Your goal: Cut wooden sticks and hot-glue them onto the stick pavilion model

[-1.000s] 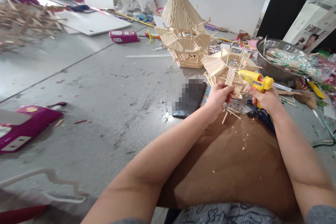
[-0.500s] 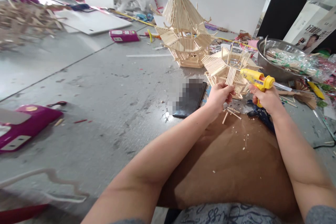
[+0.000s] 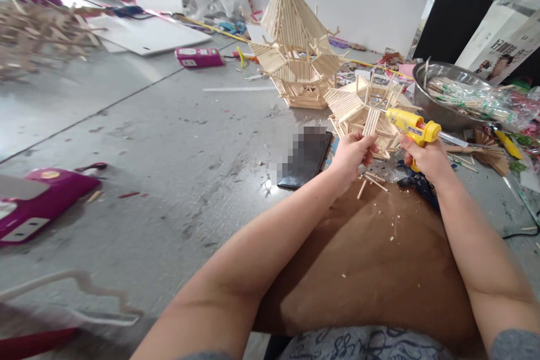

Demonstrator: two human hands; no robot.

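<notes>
My left hand [image 3: 353,153] pinches a small panel of pale wooden sticks [image 3: 371,122], held upright in front of a low stick structure [image 3: 343,104]. In my right hand [image 3: 424,154] is a yellow glue gun [image 3: 413,125], its nozzle pointing left towards the top of the panel. Whether the nozzle touches the sticks is too small to tell. Behind, a tall stick pagoda [image 3: 291,22] with a pointed roof stands on the grey floor. Short loose sticks [image 3: 373,181] lie just below my left hand.
A dark phone [image 3: 306,160] lies left of my left hand. A metal bowl [image 3: 439,107] of wrapped sticks stands at the right. Dark blue pliers [image 3: 417,183] are under my right hand. Purple power strips [image 3: 46,199] lie at the left.
My right hand and the glue gun have shifted very slightly left. The left hand and its stick panel are nearly still.
</notes>
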